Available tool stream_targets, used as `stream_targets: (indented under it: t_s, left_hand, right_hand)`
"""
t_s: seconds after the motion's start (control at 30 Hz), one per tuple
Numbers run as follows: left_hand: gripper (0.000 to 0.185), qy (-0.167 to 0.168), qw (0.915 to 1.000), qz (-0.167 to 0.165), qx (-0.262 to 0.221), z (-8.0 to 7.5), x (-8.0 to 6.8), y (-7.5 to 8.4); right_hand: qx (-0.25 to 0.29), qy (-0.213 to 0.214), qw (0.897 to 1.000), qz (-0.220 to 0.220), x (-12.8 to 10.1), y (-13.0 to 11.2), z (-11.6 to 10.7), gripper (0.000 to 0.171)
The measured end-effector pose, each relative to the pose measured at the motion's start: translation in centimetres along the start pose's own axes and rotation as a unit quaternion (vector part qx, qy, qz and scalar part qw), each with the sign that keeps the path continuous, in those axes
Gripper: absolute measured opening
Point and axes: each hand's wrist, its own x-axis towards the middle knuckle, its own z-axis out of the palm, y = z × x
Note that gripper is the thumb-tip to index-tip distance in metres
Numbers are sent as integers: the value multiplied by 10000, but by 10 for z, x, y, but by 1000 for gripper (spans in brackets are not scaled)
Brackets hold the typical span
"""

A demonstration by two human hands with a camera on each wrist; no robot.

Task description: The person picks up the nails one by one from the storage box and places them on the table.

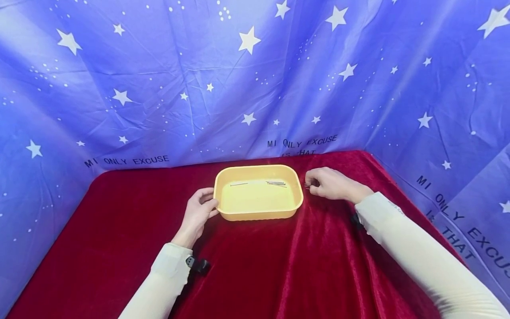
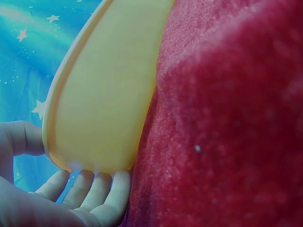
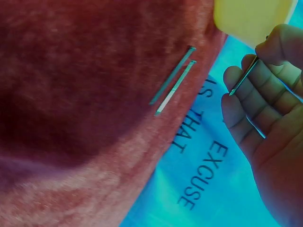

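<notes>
A yellow plastic tray (image 1: 260, 212) stands on the red velvet cloth, with several thin metal nails (image 1: 276, 183) lying inside it. At its left end my left hand (image 1: 198, 212) holds it. The left wrist view has the thumb at the rim and the fingertips (image 2: 120, 182) against the outer wall. Just off the tray's right end, my right hand (image 1: 332, 184) pinches a nail (image 3: 244, 77) between thumb and fingers. Two more nails (image 3: 175, 87) lie side by side on the cloth in the right wrist view.
Red velvet cloth (image 1: 119, 248) covers the table, with folds toward the front. Blue curtains (image 1: 159, 66) with white stars and printed words hang behind and at both sides, close to the table's far edge. A black strap device (image 1: 198, 264) sits on the left wrist.
</notes>
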Motion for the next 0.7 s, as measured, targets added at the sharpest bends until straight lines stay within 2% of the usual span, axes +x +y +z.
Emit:
stream_targets:
  t_s: [0.4, 0.7]
  left_hand:
    - [48, -22, 10000, -70, 28, 0, 0, 3]
    - [48, -42, 10000, -57, 12, 0, 0, 2]
  right_hand:
    - [-378, -78, 9991, 161, -5, 14, 17, 10]
    - [-602, -130, 9981, -52, -6, 19, 27, 15]
